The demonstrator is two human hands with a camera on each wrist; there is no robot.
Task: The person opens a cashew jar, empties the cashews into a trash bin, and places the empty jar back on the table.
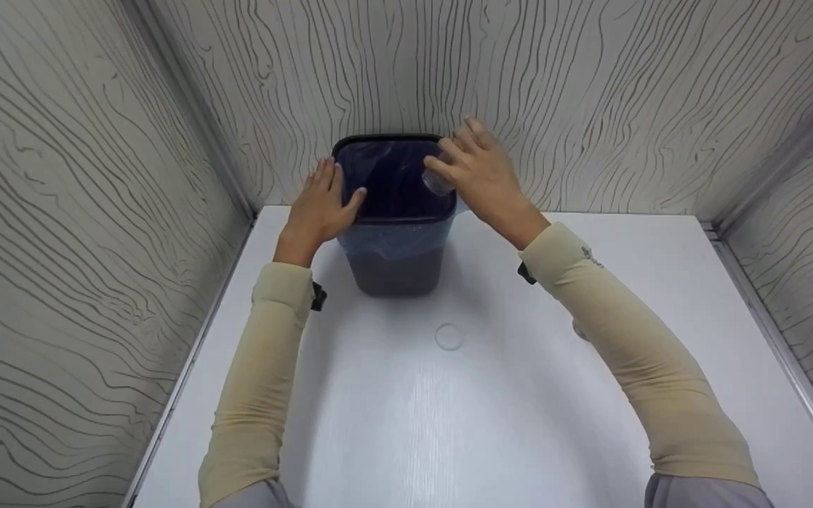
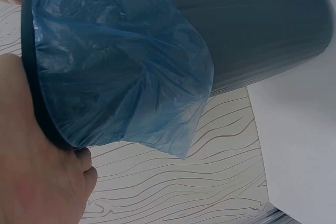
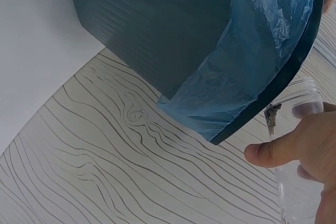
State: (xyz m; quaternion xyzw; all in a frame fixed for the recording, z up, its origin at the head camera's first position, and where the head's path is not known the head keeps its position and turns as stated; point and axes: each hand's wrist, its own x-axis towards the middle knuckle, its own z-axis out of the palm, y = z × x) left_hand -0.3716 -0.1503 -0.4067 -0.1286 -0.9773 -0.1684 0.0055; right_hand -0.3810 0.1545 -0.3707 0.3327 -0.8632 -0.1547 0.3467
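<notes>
A dark trash bin (image 1: 399, 271), lined with a translucent blue bag (image 1: 406, 240) folded over its rim, stands against the back wall. My left hand (image 1: 320, 210) grips the bin's left rim, thumb on the inside and fingers outside. At the right rim, my right hand (image 1: 484, 173) holds a clear jar (image 1: 438, 185), tilted with its mouth toward the bin's opening. In the right wrist view, the jar's threaded neck shows, and a dark brown clump (image 3: 271, 118) is at its wall near the mouth. Shadow hides the bottom of the bin.
On the white table (image 1: 406, 423) lies a clear round ring or lid (image 1: 448, 336) in front of the bin. A small object (image 1: 580, 329) is partly hidden by my right forearm. Wood-patterned walls (image 1: 590, 106) enclose the back and both sides.
</notes>
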